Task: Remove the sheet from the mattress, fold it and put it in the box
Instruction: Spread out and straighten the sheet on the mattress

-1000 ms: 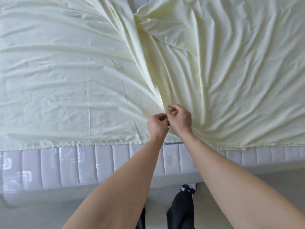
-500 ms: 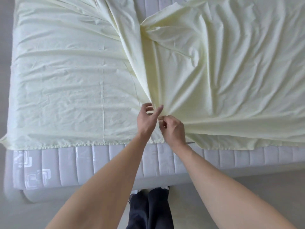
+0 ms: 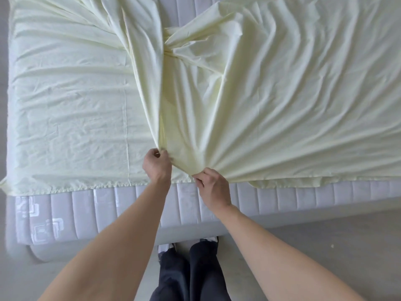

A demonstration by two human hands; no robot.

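Observation:
A pale yellow sheet (image 3: 282,101) lies loose and creased over the white quilted mattress (image 3: 86,211). A long raised fold runs from the far middle toward the near edge. My left hand (image 3: 156,165) pinches the near end of that fold between thumb and fingers. A hand's width to its right, my right hand (image 3: 213,186) pinches the sheet's near hem at the mattress edge. Creases fan out from both grips. A strip of bare mattress (image 3: 186,11) shows at the far middle. No box is in view.
The mattress side panel faces me, with grey floor (image 3: 325,246) below it and to the right. My dark trouser legs (image 3: 191,272) stand close against the bed. The mattress's left end (image 3: 8,246) is in view.
My two hands have drawn apart along the near edge, the right one sliding right and toward me. The sheet between them has spread, and the far fold has opened to bare more mattress.

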